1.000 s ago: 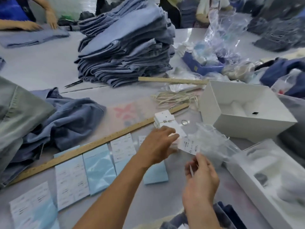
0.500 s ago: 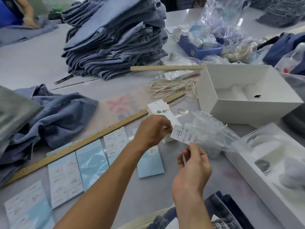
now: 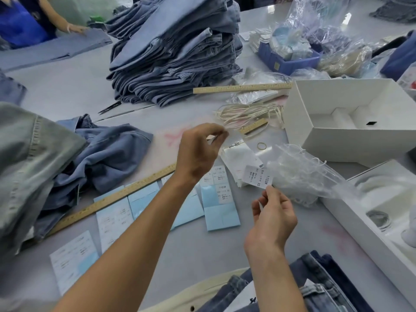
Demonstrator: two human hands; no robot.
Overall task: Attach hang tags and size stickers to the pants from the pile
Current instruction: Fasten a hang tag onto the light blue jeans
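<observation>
The small white rectangular size sticker printed "1103# XS" (image 3: 257, 177) sits just right of the picture's centre, above the grey surface (image 3: 67, 91). Its long axis runs from about ten o'clock to four o'clock, and the print is turned sideways, reading downward along the short edge. The right hand (image 3: 273, 218) is below it at six o'clock, thumb and forefinger closed together in a pinch on the sticker's lower right corner; the other fingers are loosely curled, and a thin white strip shows between them. The left hand (image 3: 198, 152) is raised at ten o'clock from the sticker, well apart from it, with thumb and fingertips drawn together in a fine pinch; what that grip holds is too small and blurred to tell.

Under and beside the sticker lies a white card hang tag (image 3: 238, 157) with dark script near its top. At three o'clock from the sticker is a crumpled clear plastic bag (image 3: 304, 174). A long wooden ruler (image 3: 108, 199) lies diagonally across the surface, from eight o'clock toward two o'clock, passing behind the left wrist. Pale blue and white sticker sheets (image 3: 220, 199) lie in a row below it. A tall pile of folded blue denim pants (image 3: 173, 52) stands at twelve o'clock, and a bundle of cream strings (image 3: 247, 113) lies between the pile and an open white cardboard box (image 3: 351, 131).
</observation>
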